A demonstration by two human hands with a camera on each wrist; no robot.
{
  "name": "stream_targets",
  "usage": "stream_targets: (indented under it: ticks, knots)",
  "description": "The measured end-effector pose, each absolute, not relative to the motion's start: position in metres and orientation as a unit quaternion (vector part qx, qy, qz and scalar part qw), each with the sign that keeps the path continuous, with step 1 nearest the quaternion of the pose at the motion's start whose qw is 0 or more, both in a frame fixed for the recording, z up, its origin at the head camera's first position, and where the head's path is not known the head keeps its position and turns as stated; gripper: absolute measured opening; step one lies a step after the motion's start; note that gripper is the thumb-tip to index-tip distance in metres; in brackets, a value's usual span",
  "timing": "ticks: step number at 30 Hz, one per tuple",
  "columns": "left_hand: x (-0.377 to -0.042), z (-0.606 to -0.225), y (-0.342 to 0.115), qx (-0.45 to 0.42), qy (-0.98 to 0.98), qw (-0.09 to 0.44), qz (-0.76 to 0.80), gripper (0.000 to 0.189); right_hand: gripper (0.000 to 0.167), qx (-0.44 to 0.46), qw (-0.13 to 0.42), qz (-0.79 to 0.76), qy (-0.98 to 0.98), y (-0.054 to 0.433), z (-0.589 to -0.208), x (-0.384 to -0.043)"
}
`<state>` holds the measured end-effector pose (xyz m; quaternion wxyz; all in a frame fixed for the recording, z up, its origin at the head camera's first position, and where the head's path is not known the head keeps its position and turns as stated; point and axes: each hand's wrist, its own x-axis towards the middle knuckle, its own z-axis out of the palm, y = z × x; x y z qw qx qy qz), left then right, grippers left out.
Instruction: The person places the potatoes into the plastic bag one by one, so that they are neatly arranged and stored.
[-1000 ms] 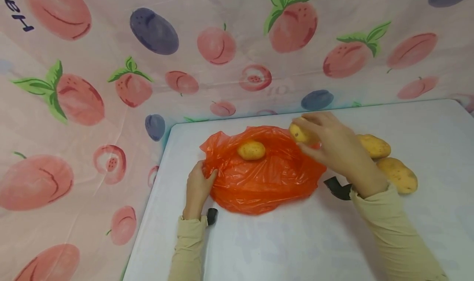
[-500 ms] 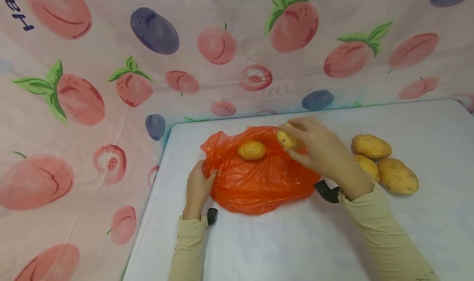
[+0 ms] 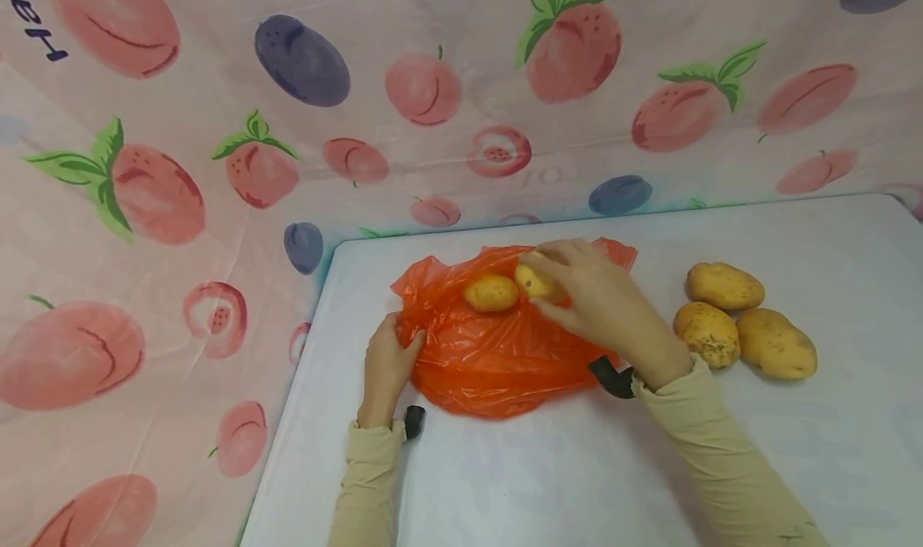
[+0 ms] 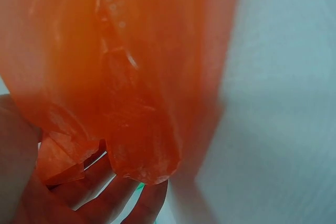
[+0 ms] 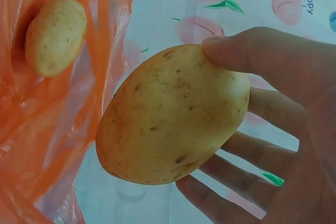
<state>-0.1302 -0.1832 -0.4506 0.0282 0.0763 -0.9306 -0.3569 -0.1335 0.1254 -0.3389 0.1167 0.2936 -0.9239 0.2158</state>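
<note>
A crinkled orange plastic bag [image 3: 497, 375] lies spread on the white table [image 3: 505, 483], and one potato [image 3: 491, 292] rests on it toward the back. My left hand [image 3: 389, 363] grips the bag's left edge between thumb and fingers; in the left wrist view the film [image 4: 142, 145] bunches there. With my right hand [image 3: 602, 295] I hold a second potato [image 5: 173, 114] by one end, thumb on one side and fingers on the other. In the head view it overlaps the bag's back part, just right of the first potato.
To the right on the table, several potatoes form a close group: one at the back [image 3: 724, 285], one at the left [image 3: 708, 335] and one at the right [image 3: 777, 343]. A fruit-print cloth [image 3: 461, 187] hangs behind the table and along its left side. Each wrist carries a black camera mount.
My right hand has carried its potato leftward over the bag, close to the potato on it. The potato group at the right has come into full view. My left hand has stayed put.
</note>
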Motion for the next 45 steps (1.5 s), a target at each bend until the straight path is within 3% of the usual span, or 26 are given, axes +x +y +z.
stream_targets:
  ticks: [8,45]
  knots:
    - [-0.128,-0.452,-0.183,0.071,-0.930,0.032,-0.360,0.051,0.054,0.286,0.082,0.214,-0.930,0.114,-0.342,-0.134]
    - [-0.130,-0.451,-0.182,0.076,-0.930,0.024,-0.360,0.050,0.049,0.295,0.023,0.236,-0.926,0.069,-0.369,-0.141]
